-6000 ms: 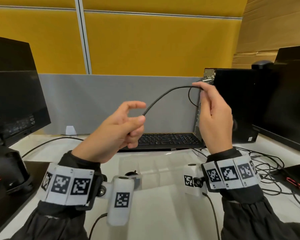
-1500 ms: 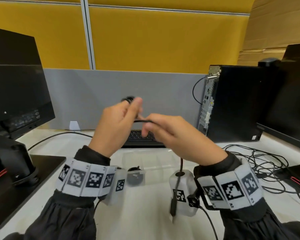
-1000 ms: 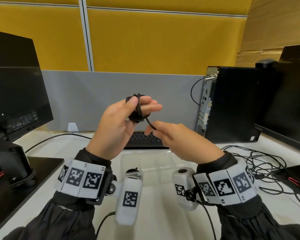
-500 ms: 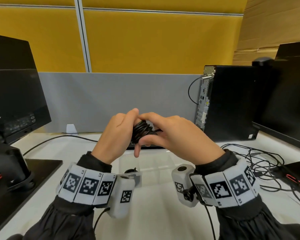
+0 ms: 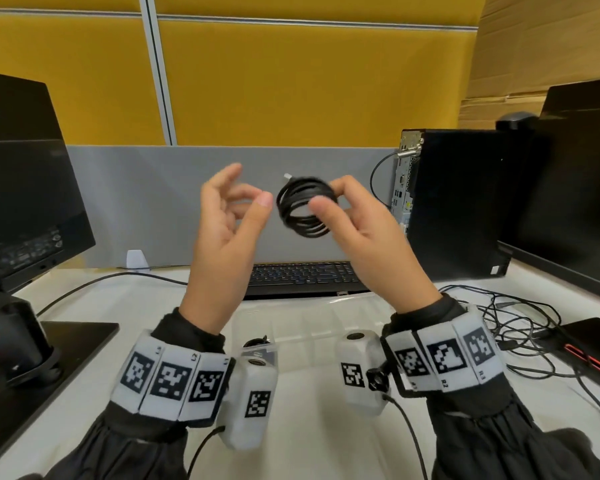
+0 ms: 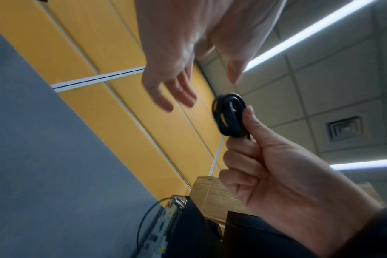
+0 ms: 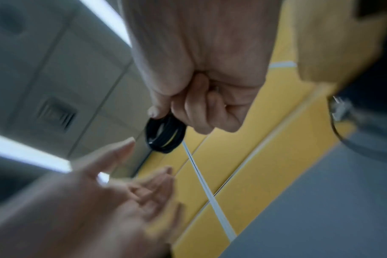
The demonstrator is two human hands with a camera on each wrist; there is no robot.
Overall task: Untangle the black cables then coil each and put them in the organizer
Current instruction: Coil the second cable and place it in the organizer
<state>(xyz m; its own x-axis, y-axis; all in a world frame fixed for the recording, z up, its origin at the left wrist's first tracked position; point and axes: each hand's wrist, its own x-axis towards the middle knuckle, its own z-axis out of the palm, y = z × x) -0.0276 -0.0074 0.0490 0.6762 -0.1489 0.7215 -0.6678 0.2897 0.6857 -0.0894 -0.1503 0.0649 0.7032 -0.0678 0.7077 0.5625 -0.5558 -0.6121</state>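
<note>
A coiled black cable (image 5: 303, 207) is pinched at its rim by the right hand (image 5: 364, 244), above the organizer (image 5: 312, 327); the left hand (image 5: 222, 233) is spread, empty. Light, springy, probably; loops are best gripped together.

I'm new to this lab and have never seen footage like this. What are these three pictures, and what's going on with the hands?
A person wears three cameras: one on the head, looking down at the desk, and one on each wrist, looking up along the hand. The right hand pinches a coiled black cable; the left hand is open beside it, holding nothing. On the white desk lie a clear plastic organizer, a keyboard and loose tangled cables.
</note>
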